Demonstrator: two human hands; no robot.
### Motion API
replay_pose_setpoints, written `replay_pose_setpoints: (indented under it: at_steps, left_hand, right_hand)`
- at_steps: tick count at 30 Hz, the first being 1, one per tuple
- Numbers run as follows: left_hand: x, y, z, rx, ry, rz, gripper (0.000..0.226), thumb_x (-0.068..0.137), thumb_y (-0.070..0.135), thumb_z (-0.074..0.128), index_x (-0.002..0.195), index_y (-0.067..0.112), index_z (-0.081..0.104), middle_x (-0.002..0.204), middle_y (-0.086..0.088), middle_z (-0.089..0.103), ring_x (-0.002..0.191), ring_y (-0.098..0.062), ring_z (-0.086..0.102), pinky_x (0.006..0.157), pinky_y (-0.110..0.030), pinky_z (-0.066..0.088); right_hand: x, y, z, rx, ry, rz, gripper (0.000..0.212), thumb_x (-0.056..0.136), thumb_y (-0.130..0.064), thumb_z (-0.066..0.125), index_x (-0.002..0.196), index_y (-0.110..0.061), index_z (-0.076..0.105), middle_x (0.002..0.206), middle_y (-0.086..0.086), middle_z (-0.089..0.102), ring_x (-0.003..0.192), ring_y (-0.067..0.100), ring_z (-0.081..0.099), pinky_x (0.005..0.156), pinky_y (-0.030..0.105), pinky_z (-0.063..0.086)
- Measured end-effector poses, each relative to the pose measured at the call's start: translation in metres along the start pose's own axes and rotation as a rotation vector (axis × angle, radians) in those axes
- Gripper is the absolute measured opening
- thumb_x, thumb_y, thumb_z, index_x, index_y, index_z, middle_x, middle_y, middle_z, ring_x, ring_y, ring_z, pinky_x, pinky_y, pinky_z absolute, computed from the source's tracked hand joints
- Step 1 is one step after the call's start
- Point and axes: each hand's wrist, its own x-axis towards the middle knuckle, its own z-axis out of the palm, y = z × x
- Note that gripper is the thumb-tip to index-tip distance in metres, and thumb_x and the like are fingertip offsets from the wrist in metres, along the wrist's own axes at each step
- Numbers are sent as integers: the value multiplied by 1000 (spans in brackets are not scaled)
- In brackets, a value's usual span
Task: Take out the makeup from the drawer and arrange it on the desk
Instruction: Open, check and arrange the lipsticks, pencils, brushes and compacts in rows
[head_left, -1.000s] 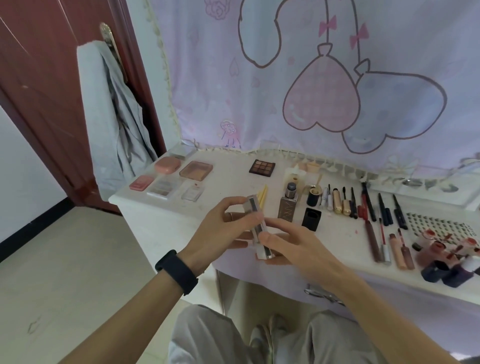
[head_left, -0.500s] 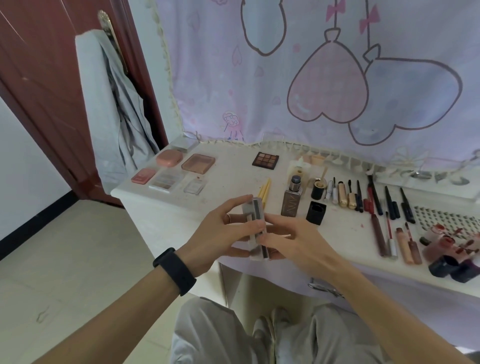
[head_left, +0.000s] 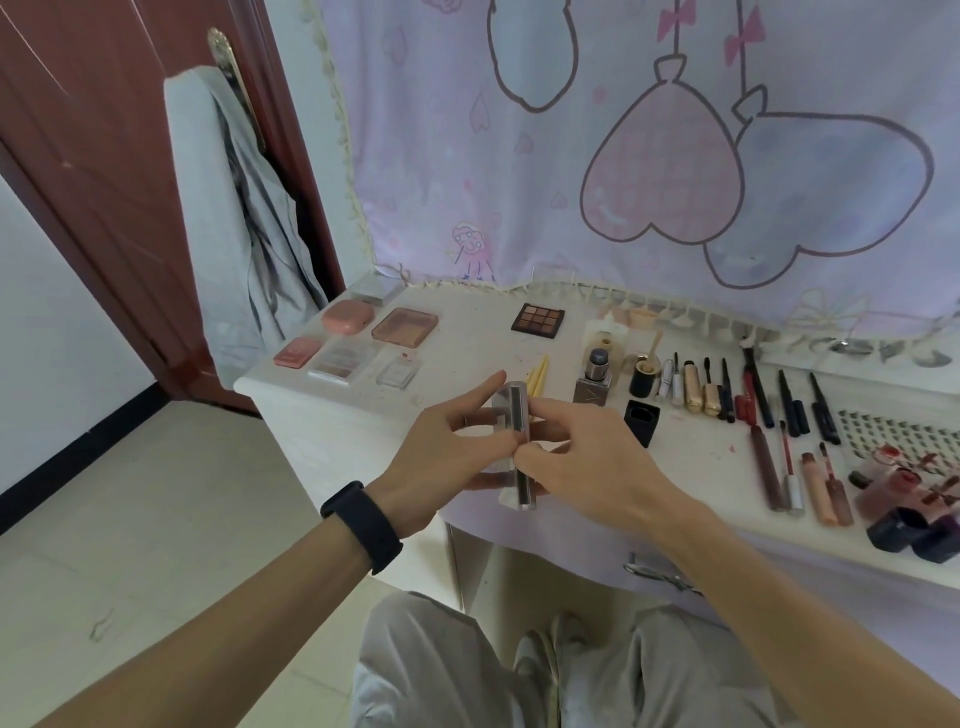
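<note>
Case: the clear case (head_left: 515, 441) was slim with a silvery core, standing on end, edge toward me, between both hands above the desk's front edge.
Left hand (head_left: 441, 460): thumb and fingers pinched its left side, forefinger straight.
Right hand (head_left: 592, 467): thumb and fingertips pinched its lower half.
Since before: I kept the same two-handed hold.
Desk (head_left: 467, 358): white, with pink compacts (head_left: 347, 316) beyond my left hand and lip tubes (head_left: 769, 467) right of my right hand.
Room: a lilac heart curtain (head_left: 467, 156) hung ahead, a dark red door (head_left: 104, 156) leftward.

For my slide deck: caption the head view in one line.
Left hand and right hand hold a slim clear case at the front edge of the desk.
</note>
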Motion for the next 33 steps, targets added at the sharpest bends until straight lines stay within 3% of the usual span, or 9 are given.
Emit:
replay_pose_setpoints:
  at_steps: [4, 8, 12, 14, 17, 21, 26, 31, 33]
  left_hand:
    - [4, -2, -1, -30, 32, -2, 63, 86, 3, 68, 139, 34, 54, 118, -1, 71, 104, -22, 70, 83, -46, 60]
    - [6, -4, -5, -43, 35, -12, 62, 87, 8, 71, 141, 32, 52, 119, -2, 70, 107, -25, 69, 84, -48, 60]
    - [6, -6, -8, -119, 16, -50, 49, 91, 10, 66, 135, 31, 58, 114, -8, 73, 105, -31, 70, 88, -52, 58]
    - [7, -3, -13, -218, 31, -73, 40, 93, 12, 64, 131, 26, 61, 111, -11, 74, 103, -33, 71, 90, -52, 57]
    - [11, 1, -18, -337, 62, -65, 20, 95, 14, 61, 113, 14, 68, 102, -10, 72, 97, -34, 72, 83, -46, 58]
    - [18, 5, -16, -497, 136, -47, 40, 90, 13, 69, 126, 4, 55, 110, -23, 68, 104, -41, 69, 90, -52, 56]
    - [20, 11, -12, -591, 162, 43, 16, 92, 10, 66, 107, 5, 60, 98, -16, 68, 93, -28, 72, 94, -47, 55]
    - [17, 10, -16, -609, 122, 65, 13, 94, 10, 60, 105, 8, 67, 103, -12, 70, 98, -20, 68, 82, -34, 58]
    - [15, 8, -24, -637, 86, 33, 23, 93, 9, 61, 116, 6, 65, 109, -14, 67, 105, -23, 64, 81, -32, 58]
  right_hand:
    - [2, -9, -3, -111, -17, -33, 20, 86, -29, 55, 101, -33, 67, 90, -7, 75, 82, 10, 68, 80, 37, 59]
    - [6, -11, -5, -155, -39, -29, 24, 85, -37, 50, 103, -35, 65, 90, -9, 75, 80, 11, 69, 76, 40, 60]
    - [8, -4, -4, -29, -34, 46, 58, 83, -54, 53, 140, -46, 51, 119, -13, 71, 104, 6, 69, 93, 38, 57]
    - [7, 1, -1, 73, -2, 68, 57, 90, -54, 61, 144, -46, 47, 127, -16, 67, 110, 2, 66, 96, 36, 56]
    - [8, 7, 4, 32, 30, 69, 46, 90, -64, 55, 134, -50, 55, 123, -25, 65, 109, -2, 64, 96, 35, 55]
    - [15, 0, 10, 63, 111, 48, 29, 95, -61, 48, 120, -55, 63, 99, -24, 71, 100, 1, 67, 98, 35, 53]
    - [19, -15, 11, 69, 238, 53, 24, 97, -53, 50, 111, -48, 69, 90, -20, 73, 92, -2, 66, 88, 24, 49]
    - [19, -22, 9, 84, 278, 72, 37, 102, -50, 40, 91, -32, 70, 79, -9, 74, 72, 1, 68, 72, 23, 47]
    - [19, -20, 8, 175, 266, 84, 41, 103, -51, 39, 93, -26, 71, 86, -3, 76, 73, 6, 73, 77, 24, 55]
